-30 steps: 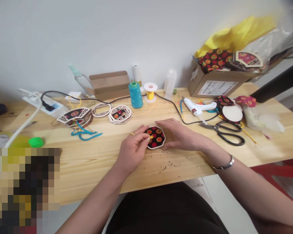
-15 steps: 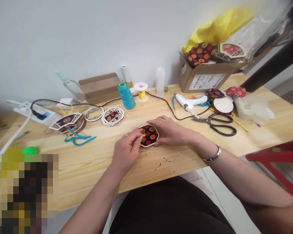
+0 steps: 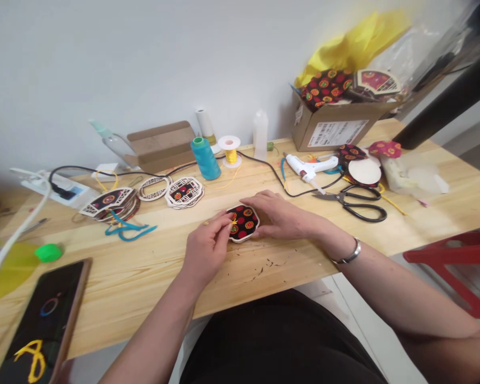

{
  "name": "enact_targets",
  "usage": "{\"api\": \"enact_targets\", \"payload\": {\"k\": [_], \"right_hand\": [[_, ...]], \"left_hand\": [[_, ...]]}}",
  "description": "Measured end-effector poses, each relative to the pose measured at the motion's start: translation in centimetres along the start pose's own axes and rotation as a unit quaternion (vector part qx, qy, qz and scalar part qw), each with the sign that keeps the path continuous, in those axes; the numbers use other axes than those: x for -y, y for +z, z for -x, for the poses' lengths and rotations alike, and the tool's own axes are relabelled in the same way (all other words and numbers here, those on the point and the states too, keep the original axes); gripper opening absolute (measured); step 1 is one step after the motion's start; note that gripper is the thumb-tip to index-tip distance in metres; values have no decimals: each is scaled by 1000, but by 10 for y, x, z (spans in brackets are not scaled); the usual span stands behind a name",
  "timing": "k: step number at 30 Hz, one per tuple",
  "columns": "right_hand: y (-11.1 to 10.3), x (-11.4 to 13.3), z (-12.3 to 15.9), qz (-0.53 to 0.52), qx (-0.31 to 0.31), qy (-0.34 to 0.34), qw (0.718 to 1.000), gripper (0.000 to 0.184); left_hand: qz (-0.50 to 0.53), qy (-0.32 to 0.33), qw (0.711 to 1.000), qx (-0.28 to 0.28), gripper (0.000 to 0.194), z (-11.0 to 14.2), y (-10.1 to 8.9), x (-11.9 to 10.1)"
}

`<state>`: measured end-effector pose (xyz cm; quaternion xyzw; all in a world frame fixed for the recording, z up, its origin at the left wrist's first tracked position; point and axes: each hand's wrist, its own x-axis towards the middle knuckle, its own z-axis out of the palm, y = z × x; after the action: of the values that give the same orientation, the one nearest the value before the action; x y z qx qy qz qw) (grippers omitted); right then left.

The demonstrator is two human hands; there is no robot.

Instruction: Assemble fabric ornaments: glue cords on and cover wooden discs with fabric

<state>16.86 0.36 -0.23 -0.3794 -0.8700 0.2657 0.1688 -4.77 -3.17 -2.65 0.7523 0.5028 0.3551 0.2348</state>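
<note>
A small fabric-covered piece point(image 3: 246, 221), black with red and orange flowers and a pale rim, lies on the wooden table point(image 3: 144, 272) in front of me. My left hand point(image 3: 208, 245) pinches a bit of yellow cord point(image 3: 234, 222) at the piece's left edge, fingers closed. My right hand point(image 3: 280, 216) lies over the right side of the piece with fingers stretched out, pressing it down.
Black scissors point(image 3: 354, 205) and a white glue gun point(image 3: 310, 166) lie to the right. A teal thread cone point(image 3: 205, 158), yellow spool point(image 3: 230, 150), stacked cut-out pieces point(image 3: 184, 191), teal cord point(image 3: 126, 229), a cardboard box point(image 3: 336, 128) and a phone point(image 3: 44, 320) stand around.
The view swung right and then steadied. Both hands stay on the fabric piece, the left still pinching the yellow cord.
</note>
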Motion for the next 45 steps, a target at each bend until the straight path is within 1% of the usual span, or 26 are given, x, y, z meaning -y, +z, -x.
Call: {"api": "enact_targets", "payload": {"k": [27,33,39,45], "right_hand": [[0,1,1,-6,-9,-19,1000,61],[-1,1,0,-9,-3,-17,1000,61],[-3,0,0,-11,5,-9,1000,62],[-9,-1,-6,-2,34,-4,999,59]], "left_hand": [[-18,4,1000,6,21,-1,-1,0],[-25,10,1000,8,21,0,-1,0],[-54,23,998,-3,21,0,-1,0],[-85,33,996,-15,22,1,-2,-2]]}}
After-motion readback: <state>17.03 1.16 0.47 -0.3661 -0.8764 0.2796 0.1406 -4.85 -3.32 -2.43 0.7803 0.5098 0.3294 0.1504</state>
